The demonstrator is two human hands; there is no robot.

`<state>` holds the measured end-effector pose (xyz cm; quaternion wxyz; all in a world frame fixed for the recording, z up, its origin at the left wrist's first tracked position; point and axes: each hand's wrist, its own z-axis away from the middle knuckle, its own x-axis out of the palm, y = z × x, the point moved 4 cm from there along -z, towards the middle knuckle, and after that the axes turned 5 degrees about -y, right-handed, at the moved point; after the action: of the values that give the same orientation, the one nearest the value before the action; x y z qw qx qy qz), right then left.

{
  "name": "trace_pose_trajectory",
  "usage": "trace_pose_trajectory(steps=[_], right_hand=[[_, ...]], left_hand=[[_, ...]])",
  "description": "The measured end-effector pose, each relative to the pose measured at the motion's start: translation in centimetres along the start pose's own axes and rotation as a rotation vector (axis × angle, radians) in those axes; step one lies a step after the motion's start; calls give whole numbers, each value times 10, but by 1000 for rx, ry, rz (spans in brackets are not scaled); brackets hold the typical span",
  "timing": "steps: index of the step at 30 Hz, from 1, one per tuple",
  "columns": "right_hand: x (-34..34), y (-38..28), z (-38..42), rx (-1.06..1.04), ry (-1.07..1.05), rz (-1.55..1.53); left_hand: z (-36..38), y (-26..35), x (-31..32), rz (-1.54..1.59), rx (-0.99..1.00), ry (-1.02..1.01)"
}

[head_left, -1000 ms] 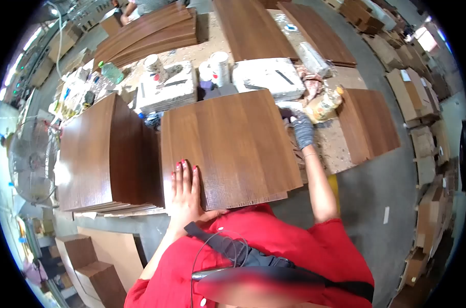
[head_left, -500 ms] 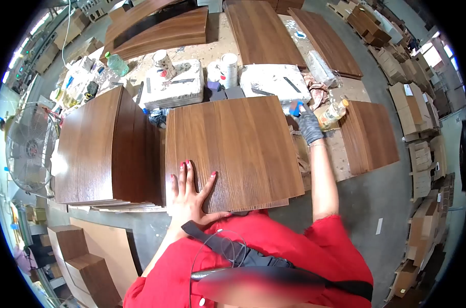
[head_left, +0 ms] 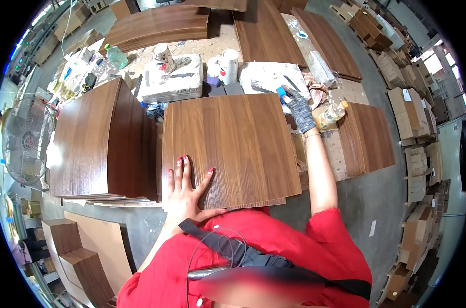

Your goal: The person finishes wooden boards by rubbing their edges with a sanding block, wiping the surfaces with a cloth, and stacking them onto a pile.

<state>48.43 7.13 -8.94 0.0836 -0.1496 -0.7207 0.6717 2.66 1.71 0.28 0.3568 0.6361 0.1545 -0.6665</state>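
A wood-grain panel [head_left: 233,143] lies on top of a stack right in front of me. Bare and spread out, my left hand [head_left: 186,192] rests flat on its near left corner. My right hand [head_left: 299,110] wears a grey glove and is just past the panel's far right corner. Its fingers pinch a small blue block [head_left: 282,93], whose exact kind I cannot make out. Close by is a white, stained slab [head_left: 261,76] with dark flat strips on it. To the right of the glove, a clear bottle with a yellow cap [head_left: 331,115] leans over.
A tall stack of dark panels [head_left: 86,141] stands at left, and another stack [head_left: 369,136] at right. Behind are white cans [head_left: 229,65], a second stained slab [head_left: 174,91], a green bottle [head_left: 116,57] and long boards [head_left: 269,36]. A fan [head_left: 27,141] stands far left.
My right hand has moved left and slightly away from me with the blue block, toward the white slab. My left hand stays flat on the panel. At the back, a board has shifted.
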Motion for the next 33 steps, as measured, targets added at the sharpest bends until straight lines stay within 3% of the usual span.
trace_pose_trajectory(steps=[9, 12, 15, 17, 19, 21, 23, 24, 27, 33], right_hand=[[3, -8, 26, -79, -27, -40], [-8, -19, 41, -70, -106, 464], [-11, -14, 28, -71, -93, 195], [-4, -17, 9, -144, -117, 190], [2, -19, -4, -43, -109, 103], [0, -17, 1, -25, -109, 113], [-2, -10, 24, -60, -126, -102], [4, -32, 46, -59, -117, 187], [7, -41, 99, 1, -115, 101], [10, -43, 87, -60, -103, 158]], left_hand=[[-1, -1, -2, 38, 5, 2], [-1, -1, -3, 48, 3, 12], [-1, 1, -2, 31, 13, 4], [-1, 0, -2, 21, 0, 3], [-1, 1, -2, 25, -9, 1], [-2, 0, -1, 19, -5, 1], [-2, 0, -2, 25, -3, 4], [-2, 0, -2, 33, -4, 8], [-2, 0, -1, 40, -7, 12], [-1, 2, -1, -34, -17, 10]])
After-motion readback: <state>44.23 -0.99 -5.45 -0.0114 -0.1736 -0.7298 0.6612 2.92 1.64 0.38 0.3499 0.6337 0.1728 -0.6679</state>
